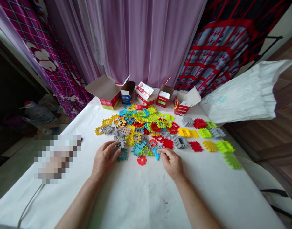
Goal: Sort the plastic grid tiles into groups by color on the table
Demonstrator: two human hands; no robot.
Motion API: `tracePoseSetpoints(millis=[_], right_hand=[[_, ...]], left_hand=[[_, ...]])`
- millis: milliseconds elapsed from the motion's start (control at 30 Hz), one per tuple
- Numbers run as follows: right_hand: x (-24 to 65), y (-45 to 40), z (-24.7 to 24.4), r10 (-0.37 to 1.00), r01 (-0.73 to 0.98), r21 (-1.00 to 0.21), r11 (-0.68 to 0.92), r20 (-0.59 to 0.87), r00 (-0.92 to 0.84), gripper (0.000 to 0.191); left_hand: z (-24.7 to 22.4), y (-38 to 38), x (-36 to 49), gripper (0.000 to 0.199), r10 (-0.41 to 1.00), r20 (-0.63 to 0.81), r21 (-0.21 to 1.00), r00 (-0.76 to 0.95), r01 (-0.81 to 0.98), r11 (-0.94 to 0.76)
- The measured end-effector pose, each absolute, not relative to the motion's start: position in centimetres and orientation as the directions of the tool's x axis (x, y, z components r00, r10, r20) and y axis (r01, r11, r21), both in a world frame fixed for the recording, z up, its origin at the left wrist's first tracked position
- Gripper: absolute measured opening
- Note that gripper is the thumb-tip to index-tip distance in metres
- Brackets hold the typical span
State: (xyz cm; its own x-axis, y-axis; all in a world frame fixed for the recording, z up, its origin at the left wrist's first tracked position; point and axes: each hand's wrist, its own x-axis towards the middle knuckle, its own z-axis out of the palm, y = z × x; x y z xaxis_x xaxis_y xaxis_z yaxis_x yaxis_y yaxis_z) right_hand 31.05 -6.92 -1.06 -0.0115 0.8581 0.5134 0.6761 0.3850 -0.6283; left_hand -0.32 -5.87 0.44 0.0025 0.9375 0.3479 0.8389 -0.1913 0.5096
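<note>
A heap of plastic interlocking building pieces [136, 122] in yellow, grey, blue, green and red lies mid-table. My left hand [105, 159] rests at its near left edge, thumb and forefinger apart. Its fingertips are beside a grey interlocking piece [121, 142], and the thumb is by a teal interlocking piece [122, 155]. At the near right edge, my right hand [171, 163] is closed in a pinch on a blue interlocking piece [156, 155]. Between the hands lie a red flower-shaped piece [141, 160] and a green triangular piece [147, 151].
Several small stacks, such as green squares [225, 147] and red squares [199, 123], stand at the right. Opened cartons [109, 103] line the back edge. A white bag [241, 95] leans at the back right. A blurred-out object [57, 159] with a cable lies left.
</note>
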Motion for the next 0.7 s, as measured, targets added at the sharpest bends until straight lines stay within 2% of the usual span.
tracePoseSetpoints(millis=[167, 300, 433, 600, 700], right_hand=[[30.8, -7.1, -0.5, 0.811, 0.744, -0.543, 0.388, 0.585, 0.004, 0.026], [28.8, -6.5, 0.9, 0.802, 0.782, -0.470, 0.410, 0.593, -0.064, 0.022], [25.6, -5.5, 2.5, 0.887, 0.836, -0.436, 0.333, 0.445, -0.121, 0.022], [22.8, -4.7, 4.0, 0.979, 0.915, -0.378, 0.143, 0.192, -0.074, 0.025], [22.1, -4.4, 4.3, 0.988, 0.931, -0.349, 0.105, 0.147, -0.057, 0.025]], left_hand=[[0.4, -5.9, -0.2, 0.046, 0.929, 0.369, 0.539, -0.006, 0.816, -0.209], [0.9, -6.0, -0.3, 0.047, 0.938, 0.346, 0.592, -0.027, 0.782, -0.196], [0.8, -5.8, -0.4, 0.046, 0.943, 0.330, 0.609, -0.050, 0.774, -0.173], [0.1, -5.6, -0.7, 0.044, 0.927, 0.375, 0.585, -0.021, 0.781, -0.219], [-0.1, -5.5, -0.9, 0.044, 0.922, 0.386, 0.573, -0.005, 0.785, -0.235]])
